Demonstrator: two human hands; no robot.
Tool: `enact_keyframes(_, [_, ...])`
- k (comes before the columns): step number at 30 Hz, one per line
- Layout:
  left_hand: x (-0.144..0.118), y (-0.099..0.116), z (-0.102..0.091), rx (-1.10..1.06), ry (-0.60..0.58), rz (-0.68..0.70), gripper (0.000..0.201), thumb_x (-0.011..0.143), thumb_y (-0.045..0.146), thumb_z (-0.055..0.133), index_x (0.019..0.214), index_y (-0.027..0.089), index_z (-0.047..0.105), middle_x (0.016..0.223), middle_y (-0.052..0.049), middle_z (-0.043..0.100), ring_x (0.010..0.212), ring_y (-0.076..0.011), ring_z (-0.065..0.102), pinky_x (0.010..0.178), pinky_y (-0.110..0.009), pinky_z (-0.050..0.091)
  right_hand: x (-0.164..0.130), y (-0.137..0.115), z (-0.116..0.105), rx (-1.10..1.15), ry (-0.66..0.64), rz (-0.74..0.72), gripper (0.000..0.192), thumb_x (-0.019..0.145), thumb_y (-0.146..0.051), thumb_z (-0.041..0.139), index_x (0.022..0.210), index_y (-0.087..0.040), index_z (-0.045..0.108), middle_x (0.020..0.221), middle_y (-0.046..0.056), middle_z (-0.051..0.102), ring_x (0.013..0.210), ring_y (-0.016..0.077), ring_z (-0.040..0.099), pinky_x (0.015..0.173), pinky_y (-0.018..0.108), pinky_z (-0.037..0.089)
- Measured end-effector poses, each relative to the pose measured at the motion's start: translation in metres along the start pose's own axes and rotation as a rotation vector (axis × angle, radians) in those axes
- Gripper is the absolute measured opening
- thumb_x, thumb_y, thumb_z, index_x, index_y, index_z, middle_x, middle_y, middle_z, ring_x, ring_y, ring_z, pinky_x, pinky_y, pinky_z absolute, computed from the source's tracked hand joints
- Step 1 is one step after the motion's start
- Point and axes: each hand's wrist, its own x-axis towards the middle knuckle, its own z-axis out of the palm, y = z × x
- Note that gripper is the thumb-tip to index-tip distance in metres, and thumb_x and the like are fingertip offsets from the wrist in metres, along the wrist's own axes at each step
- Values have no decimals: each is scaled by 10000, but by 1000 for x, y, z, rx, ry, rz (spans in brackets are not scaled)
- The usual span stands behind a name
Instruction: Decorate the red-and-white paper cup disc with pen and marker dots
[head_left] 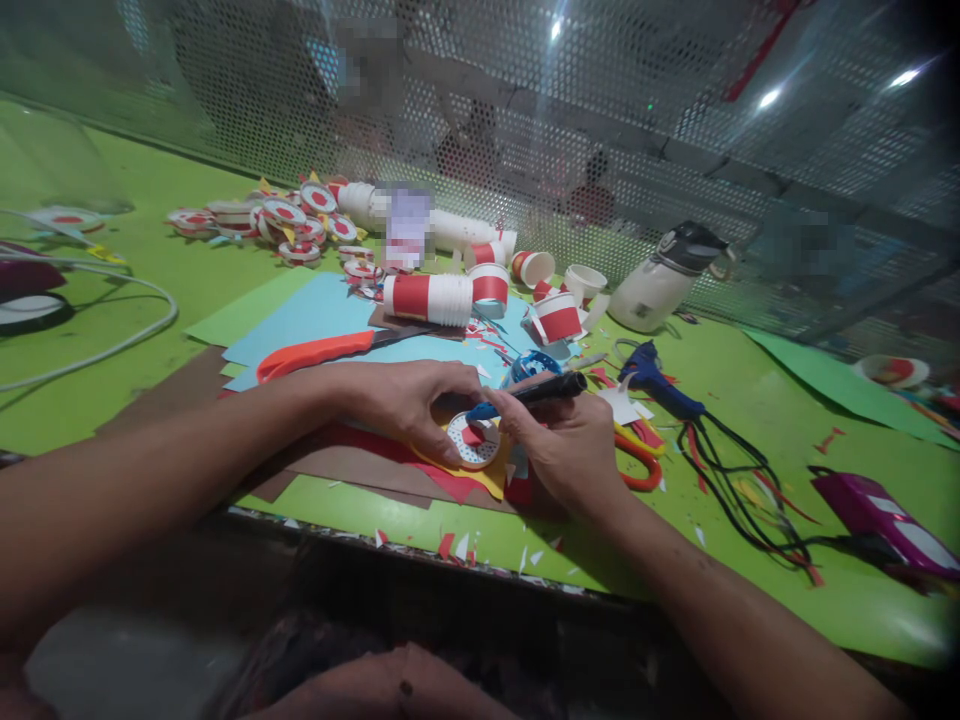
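Note:
My left hand [420, 395] is curled round the edge of a small white paper disc [489, 452], thumb and fingers gripping its rim. The disc has a red centre and dark dots around it, and yellow paper [491, 485] shows beneath it. In my right hand [574, 445] is a marker [551, 388] with a black body and a blue front end. Its tip meets the disc's upper part. Orange-and-yellow scissor handles [649, 465] lie beside my right hand. Behind my left forearm rests an orange-handled knife [319, 350].
Red-and-white paper cups [427, 300] lie behind my hands, with a pile of finished-looking paper discs [281, 212] at the back left. On the right are a blue glue gun [664, 380], a purple device [892, 520] and a tilted bottle [652, 285]. Paper scraps litter the green table [720, 600].

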Motion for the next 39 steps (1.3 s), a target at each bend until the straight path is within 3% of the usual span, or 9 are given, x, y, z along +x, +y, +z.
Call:
enact_keyframes(10, [-1, 3, 1, -29, 8, -7, 441, 770, 413, 789, 1111, 181, 632, 981, -18, 578, 865, -181, 527, 724, -276, 405, 0, -1, 1, 36, 11, 18, 323, 830, -381, 734, 596, -182, 636, 499, -16, 615, 448, 117, 554, 466, 238, 456])
enact_keyframes(20, [1, -1, 1, 17, 9, 31, 465, 780, 461, 794, 1114, 179, 635, 997, -30, 582, 881, -191, 535, 749, -279, 426, 1, -4, -1, 46, 62, 7, 297, 828, -375, 752, 620, -187, 654, 536, -1, 657, 486, 139, 608, 473, 236, 493])
enact_keyframes(39, [0, 0, 1, -29, 5, -2, 441, 756, 440, 800, 1071, 182, 631, 1024, -31, 604, 917, -199, 555, 761, -287, 420, -1, -3, 0, 54, -52, -4, 263, 849, -340, 715, 651, -188, 631, 564, -3, 668, 501, 136, 623, 519, 248, 495])
